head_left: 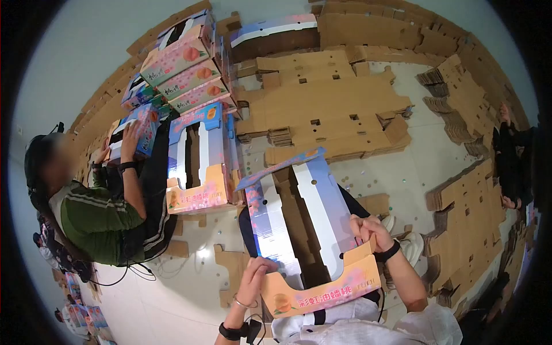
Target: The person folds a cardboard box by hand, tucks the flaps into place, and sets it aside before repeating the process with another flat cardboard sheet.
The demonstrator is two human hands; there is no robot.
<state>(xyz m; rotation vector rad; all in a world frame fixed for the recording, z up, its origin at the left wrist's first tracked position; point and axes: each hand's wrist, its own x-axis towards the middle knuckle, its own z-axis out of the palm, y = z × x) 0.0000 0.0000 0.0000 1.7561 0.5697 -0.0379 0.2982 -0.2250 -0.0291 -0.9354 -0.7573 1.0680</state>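
A printed peach carton (322, 221) was held over the lap, nearer than the flattened cardboard stack (287, 112). Its near left corner was gripped by the left hand (254, 282), its near right corner by the right hand (371, 232). Left of that stack, a second carton (198, 196) was stood upright.

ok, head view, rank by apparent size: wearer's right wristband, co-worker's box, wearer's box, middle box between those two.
1. Wearer's box
2. Middle box
3. Co-worker's box
4. Wearer's right wristband

Wearer's box is nearest of the three boxes, so real box sizes are unsure.
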